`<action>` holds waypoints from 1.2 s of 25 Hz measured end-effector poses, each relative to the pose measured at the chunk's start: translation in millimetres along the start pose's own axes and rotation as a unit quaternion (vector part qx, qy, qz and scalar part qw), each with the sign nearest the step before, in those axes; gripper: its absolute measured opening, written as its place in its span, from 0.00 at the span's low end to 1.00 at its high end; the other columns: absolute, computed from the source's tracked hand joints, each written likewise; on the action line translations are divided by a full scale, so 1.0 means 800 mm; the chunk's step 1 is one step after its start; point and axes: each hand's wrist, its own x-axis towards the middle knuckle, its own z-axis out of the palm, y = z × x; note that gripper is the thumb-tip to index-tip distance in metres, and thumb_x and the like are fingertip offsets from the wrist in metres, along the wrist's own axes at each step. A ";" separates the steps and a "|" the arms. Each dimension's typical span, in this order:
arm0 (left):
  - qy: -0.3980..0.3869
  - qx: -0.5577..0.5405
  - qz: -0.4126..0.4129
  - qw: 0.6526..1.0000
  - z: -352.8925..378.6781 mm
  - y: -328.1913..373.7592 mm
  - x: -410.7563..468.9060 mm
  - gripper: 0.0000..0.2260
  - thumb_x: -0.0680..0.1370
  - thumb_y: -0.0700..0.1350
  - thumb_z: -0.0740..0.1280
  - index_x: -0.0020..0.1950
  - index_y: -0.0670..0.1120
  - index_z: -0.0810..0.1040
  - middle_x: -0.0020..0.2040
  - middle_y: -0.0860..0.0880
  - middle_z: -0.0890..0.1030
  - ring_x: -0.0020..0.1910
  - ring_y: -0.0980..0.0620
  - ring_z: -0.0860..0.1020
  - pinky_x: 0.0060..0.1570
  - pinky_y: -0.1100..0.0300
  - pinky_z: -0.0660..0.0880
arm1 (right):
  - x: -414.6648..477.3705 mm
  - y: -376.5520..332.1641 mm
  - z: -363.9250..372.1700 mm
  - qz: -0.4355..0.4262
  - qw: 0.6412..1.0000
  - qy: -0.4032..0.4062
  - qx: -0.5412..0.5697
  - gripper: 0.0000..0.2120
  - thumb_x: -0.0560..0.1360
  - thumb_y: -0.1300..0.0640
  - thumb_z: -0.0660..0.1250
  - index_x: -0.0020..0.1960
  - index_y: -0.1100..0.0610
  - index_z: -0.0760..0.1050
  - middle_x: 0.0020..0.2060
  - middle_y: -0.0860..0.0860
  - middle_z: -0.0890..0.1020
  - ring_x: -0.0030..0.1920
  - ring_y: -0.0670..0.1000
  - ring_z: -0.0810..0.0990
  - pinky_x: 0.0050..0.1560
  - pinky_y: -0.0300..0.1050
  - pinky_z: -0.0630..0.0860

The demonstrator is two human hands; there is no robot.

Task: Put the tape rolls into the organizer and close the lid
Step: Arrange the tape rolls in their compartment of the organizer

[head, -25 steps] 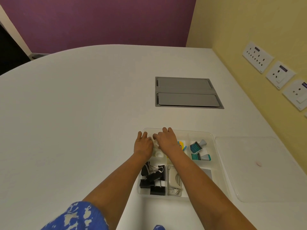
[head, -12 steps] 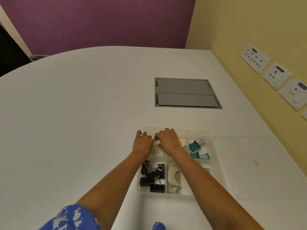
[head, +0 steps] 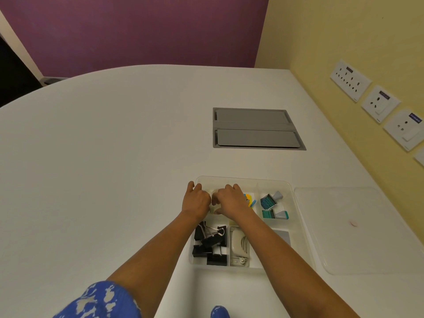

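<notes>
The clear plastic organizer lies on the white table in front of me. Both my hands are in its far-left compartment, side by side and touching. My left hand and my right hand curl their fingers around a pale tape roll; only slivers of it show between them. How many rolls lie under the hands is hidden. The clear lid lies flat on the table, just right of the organizer.
Other compartments hold black binder clips, a beige stapler-like tool, coloured sticky flags and teal stamps. A grey cable hatch sits in the table beyond. A yellow wall with sockets runs along the right.
My hands have closed in on each other and curled tighter, covering the white rolls that showed below them before. The view has shifted slightly.
</notes>
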 end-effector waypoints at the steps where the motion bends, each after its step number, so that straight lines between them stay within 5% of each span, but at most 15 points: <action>1: 0.001 0.001 0.000 1.000 0.000 0.000 0.000 0.13 0.80 0.50 0.63 0.60 0.48 0.81 0.56 0.47 0.82 0.64 0.50 0.71 0.70 0.53 0.55 | 0.000 0.000 0.000 -0.001 1.000 0.000 -0.003 0.14 0.73 0.48 0.70 0.57 0.50 0.78 0.57 0.51 0.81 0.61 0.54 0.74 0.64 0.49 0.65; 18: 0.033 -0.071 0.021 0.997 -0.017 -0.004 -0.025 0.15 0.81 0.44 0.57 0.65 0.47 0.76 0.62 0.48 0.79 0.61 0.48 0.75 0.63 0.54 0.65 | -0.023 -0.011 -0.008 0.037 0.997 0.056 0.041 0.13 0.79 0.54 0.60 0.63 0.54 0.73 0.60 0.53 0.78 0.63 0.56 0.72 0.64 0.49 0.66; 30: 0.048 -0.133 0.016 0.990 -0.030 -0.005 -0.062 0.15 0.80 0.41 0.57 0.64 0.46 0.76 0.62 0.47 0.79 0.61 0.47 0.75 0.60 0.55 0.67 | -0.073 0.007 -0.010 0.147 0.979 0.115 0.076 0.16 0.78 0.61 0.59 0.64 0.57 0.74 0.59 0.56 0.80 0.60 0.58 0.74 0.57 0.50 0.70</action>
